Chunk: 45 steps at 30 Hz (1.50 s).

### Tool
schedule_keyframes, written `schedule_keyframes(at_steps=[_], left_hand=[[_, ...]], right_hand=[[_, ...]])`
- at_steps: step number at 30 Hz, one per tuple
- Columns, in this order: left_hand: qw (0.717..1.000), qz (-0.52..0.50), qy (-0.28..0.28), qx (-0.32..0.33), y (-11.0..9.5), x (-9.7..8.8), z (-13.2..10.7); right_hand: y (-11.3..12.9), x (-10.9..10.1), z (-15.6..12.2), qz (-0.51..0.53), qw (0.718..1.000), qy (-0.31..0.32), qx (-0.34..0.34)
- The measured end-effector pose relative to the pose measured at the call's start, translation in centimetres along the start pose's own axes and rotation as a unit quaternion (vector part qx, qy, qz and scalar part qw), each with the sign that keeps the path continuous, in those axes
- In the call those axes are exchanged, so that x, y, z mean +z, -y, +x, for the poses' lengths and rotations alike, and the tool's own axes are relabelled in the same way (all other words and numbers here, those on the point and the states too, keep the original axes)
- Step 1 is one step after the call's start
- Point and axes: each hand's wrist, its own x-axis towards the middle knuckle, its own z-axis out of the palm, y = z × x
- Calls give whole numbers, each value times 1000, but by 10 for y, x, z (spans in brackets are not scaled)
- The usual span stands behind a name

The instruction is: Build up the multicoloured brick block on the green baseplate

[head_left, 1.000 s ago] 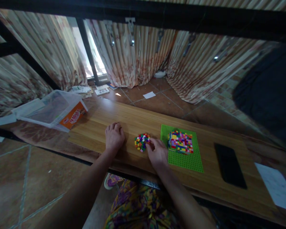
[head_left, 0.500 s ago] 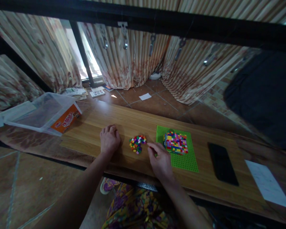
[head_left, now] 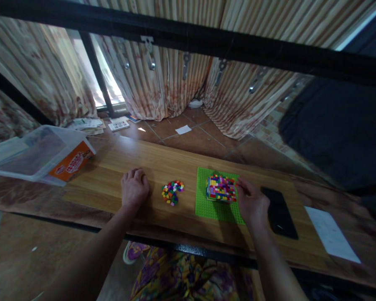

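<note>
A block built of small multicoloured toy bricks stands on a green studded baseplate. At the block's right side is my right hand, thumb and forefinger pinched together on what looks like a small toy brick, mostly hidden by the fingertips. A loose pile of toy bricks in mixed colours lies left of the baseplate. My left hand rests on the table to the left of that pile, its fingers curled in and nothing visible in them.
On the wooden tabletop, a black phone lies right of the baseplate, with a white paper sheet farther right. A clear plastic bin with an orange label stands at the left end. A dark metal bar crosses above.
My right hand has moved right, from beside the loose pile to the right side of the brick block. My left hand stays resting on the table. The view has shifted slightly.
</note>
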Motion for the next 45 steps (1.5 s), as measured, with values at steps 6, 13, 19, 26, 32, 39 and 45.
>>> schedule_keyframes(at_steps=[6, 13, 19, 26, 32, 39, 45], left_hand=[[1000, 9, -4, 1, 1, 2, 0], [1000, 17, 5, -4, 0, 1, 0], [1000, 13, 7, -7, -1, -1, 0], [1000, 13, 5, -5, 0, 1, -1], [1000, 10, 8, -6, -1, -1, 0], [1000, 9, 12, -9, -2, -2, -1], [1000, 6, 10, -5, -2, -1, -1]], right_hand=[[-1, 11, 6, -60, 998, 4, -29], [-1, 12, 15, -89, 995, 10, -38], [-2, 13, 16, -49, 999, 8, -15], [-5, 14, 8, -51, 998, -24, -41], [-8, 14, 1, -136, 984, -31, -112], [-9, 17, 1, -180, 972, 6, -153], [-9, 16, 4, -166, 978, 28, -126]])
